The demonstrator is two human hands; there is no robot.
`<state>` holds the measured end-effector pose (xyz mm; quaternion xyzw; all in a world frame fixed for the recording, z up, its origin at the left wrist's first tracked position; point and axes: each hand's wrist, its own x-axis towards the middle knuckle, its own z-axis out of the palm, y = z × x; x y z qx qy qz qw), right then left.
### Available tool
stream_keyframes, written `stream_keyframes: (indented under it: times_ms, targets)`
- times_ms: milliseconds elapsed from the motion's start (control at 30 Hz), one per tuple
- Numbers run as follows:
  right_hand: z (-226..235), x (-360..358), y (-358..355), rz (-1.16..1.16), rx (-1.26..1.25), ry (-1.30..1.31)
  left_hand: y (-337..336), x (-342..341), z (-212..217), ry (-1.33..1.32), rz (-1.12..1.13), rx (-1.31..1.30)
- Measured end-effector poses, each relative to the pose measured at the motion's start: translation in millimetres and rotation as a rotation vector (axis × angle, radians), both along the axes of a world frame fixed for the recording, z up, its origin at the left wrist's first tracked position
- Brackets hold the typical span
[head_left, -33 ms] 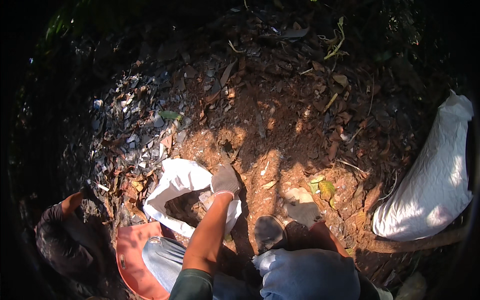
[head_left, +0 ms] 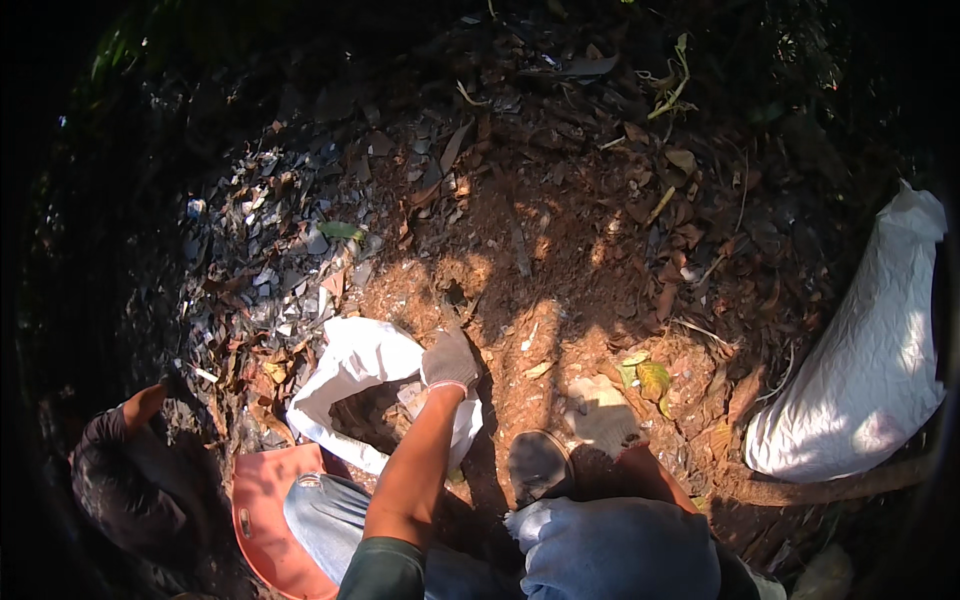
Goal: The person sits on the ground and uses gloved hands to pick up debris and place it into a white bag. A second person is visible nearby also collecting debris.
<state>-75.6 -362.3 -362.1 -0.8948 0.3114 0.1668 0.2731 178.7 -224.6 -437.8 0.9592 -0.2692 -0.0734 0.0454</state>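
Note:
My left hand (head_left: 450,361), in a grey-brown knit glove, lies across the right rim of a white woven sack (head_left: 372,347). Its fingers look curled at that rim, though the tips are hard to make out. The sack's mouth gapes upward, with brown dirt-like material and a pale flat piece inside. Lower right of it, my right hand (head_left: 604,415) wears a pale, soiled glove. That hand rests low against the reddish soil (head_left: 525,345), its fingers seemingly stretched out, with nothing visible in them. Yellow-green leaves (head_left: 650,379) lie close by.
A full white sack (head_left: 860,370) leans at the right above a wooden pole (head_left: 835,485). Broken flat shards (head_left: 285,235) and dry leaves cover the upper left ground. An orange plastic item (head_left: 275,510) is beside my leg. Another person (head_left: 130,480) is at the lower left.

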Motion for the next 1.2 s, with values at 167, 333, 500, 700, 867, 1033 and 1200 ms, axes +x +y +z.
stream_keyframes:
  times_ms: [167, 333, 500, 700, 867, 1033, 1200]
  targets:
    - [0.6, -2.1, 11.1, 0.03, -0.001, 0.005, 11.3, 11.1, 6.7, 0.188, -0.125, 0.067]
    - [4.9, 2.2, 16.8, -0.034, -0.075, -0.061, 26.8, -2.1, 37.2, 0.268, -0.321, 0.234]
    - [-71.8, -14.0, -6.5, -0.225, -0.291, -0.405, 44.6, -29.8, 80.4, 0.326, -0.518, 0.516]
    - [-36.7, 5.1, 2.9, -0.269, -0.263, -0.251, 63.7, -65.3, 27.3, 0.025, -0.688, 0.142]
    - [-41.6, 0.2, -0.6, -0.083, -0.227, -0.198, 50.9, -89.3, 12.5, 0.023, -0.654, 0.12]
    - [9.2, 17.5, 6.7, -0.056, -0.237, -0.113, 43.5, -75.2, 9.6, 0.322, -0.518, -0.057]
    - [3.9, 20.7, -21.6, -0.092, -0.034, -0.201, 49.6, -60.7, 28.3, 0.48, -0.469, -0.15]
